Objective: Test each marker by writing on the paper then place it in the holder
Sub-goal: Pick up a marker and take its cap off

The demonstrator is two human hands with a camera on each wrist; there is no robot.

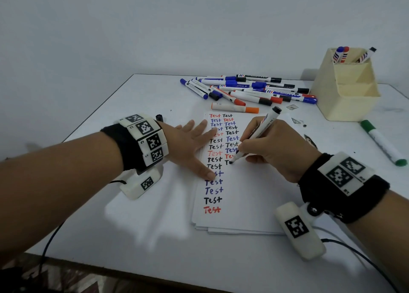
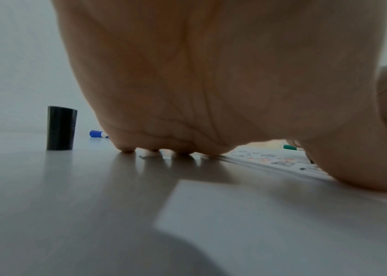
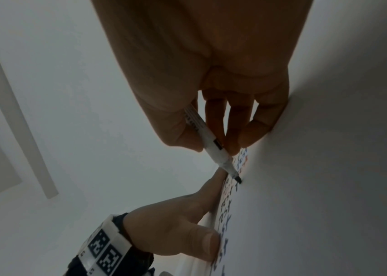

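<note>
My right hand (image 1: 273, 146) pinches the black marker (image 1: 256, 134), tip on the paper (image 1: 250, 195); my left hand (image 1: 190, 144), fingers spread flat, hides some words. The holder (image 1: 347, 89) stands far right.

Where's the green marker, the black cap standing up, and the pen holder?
green marker (image 1: 382, 142), head view, on its white barrel.
black cap (image 2: 61, 128), left wrist view, on its side wall.
pen holder (image 1: 349, 107), head view, on its front wall.
</note>
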